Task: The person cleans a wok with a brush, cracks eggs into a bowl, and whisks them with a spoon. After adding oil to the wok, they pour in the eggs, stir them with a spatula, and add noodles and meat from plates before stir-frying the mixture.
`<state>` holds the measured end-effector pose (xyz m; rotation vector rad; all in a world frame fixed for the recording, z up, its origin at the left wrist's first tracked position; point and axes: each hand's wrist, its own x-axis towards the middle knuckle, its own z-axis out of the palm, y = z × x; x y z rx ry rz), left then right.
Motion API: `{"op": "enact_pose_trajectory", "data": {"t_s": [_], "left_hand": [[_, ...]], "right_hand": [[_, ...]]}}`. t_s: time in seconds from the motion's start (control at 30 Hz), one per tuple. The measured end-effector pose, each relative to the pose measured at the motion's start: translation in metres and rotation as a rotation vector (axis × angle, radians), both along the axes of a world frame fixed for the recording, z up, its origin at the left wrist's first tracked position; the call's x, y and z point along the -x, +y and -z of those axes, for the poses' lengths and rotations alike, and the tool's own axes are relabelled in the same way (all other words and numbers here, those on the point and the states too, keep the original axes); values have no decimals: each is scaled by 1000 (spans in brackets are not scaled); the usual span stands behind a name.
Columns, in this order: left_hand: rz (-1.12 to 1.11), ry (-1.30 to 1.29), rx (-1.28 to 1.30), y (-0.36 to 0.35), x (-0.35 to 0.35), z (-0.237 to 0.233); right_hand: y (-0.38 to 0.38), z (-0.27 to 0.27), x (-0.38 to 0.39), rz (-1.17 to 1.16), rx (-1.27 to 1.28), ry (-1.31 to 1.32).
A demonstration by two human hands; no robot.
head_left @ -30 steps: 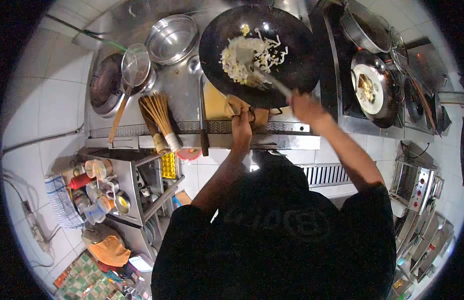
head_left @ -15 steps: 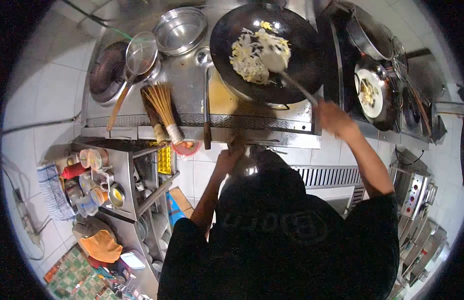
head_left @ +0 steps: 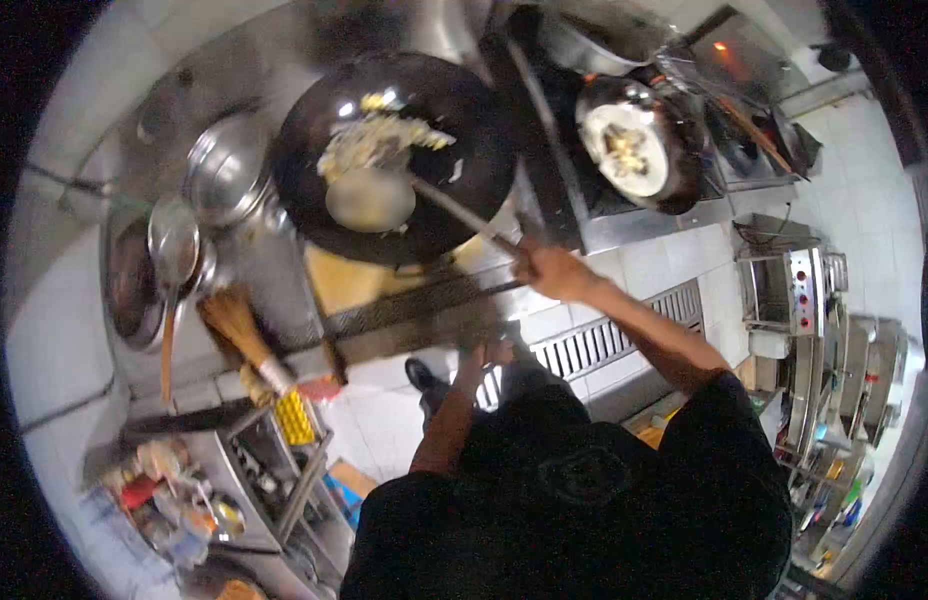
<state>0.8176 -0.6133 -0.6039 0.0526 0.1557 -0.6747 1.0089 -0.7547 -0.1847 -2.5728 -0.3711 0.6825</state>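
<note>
My right hand [head_left: 552,270] is closed around the long handle of a wok ladle [head_left: 372,200]. The ladle's blurred round head is down inside the large black wok [head_left: 452,190], on the near side of the food. Pale shredded food with yellow egg-like bits [head_left: 369,143] lies on the wok's far left part, with a few scraps on the bare metal. Low at the front edge of the stove is my left hand [head_left: 489,352], near my body and the dark trousers. Its fingers are smeared and I cannot tell what they hold.
Left of the wok are a metal bowl [head_left: 227,170], a wooden-handled strainer [head_left: 172,240] and a bamboo brush [head_left: 239,325]. A second wok with a whitish plate [head_left: 624,150] stands right. A cart with containers [head_left: 164,490] is at lower left, and a floor grate [head_left: 614,335] runs below the stove.
The whole view has swung and tilted, with the stove shifted left. Within the wok, the ladle has moved toward the near side, and the food is bunched more at the far side.
</note>
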Motion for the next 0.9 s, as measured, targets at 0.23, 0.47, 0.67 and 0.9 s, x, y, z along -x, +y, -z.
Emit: {"op": "enact_pose_trajectory", "data": {"t_s": [0.23,0.47,0.67,0.9], "left_hand": [[-272,144,-865,-23,-19,-68],[-243,-274,-1617,-8,20,-90],[362,-352,-2173,35,73,-151],[860,-130,-2020,36,125,-224]], "right_hand": [[-82,-95,18,-52,-47,-19],[-349,-107,-91,447,132,-677],[-614,-79,-243,580,690,-911],[-674,-69,-272,573,801,-646]]}}
